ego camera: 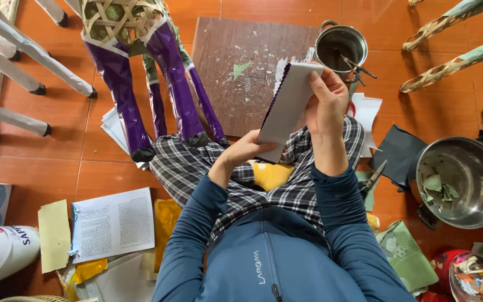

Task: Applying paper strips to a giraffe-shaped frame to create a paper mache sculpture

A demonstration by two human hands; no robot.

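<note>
I held the paper strip [287, 106] up over my lap, between the wooden board [247, 72] and my knees. My right hand [326, 103] was closed around its upper end, thumb and fingers pinching the white face. My left hand [245, 150] was curled shut on its lower end. The purple zigzag edge faced left, toward the woven frame [141, 61] with purple-wrapped legs. Risk, in my judgement: uneven pull between the two grips could crease or tear the strip. The small metal pot [341, 47] stood just beyond my right hand; a careless swing could tip it.
</note>
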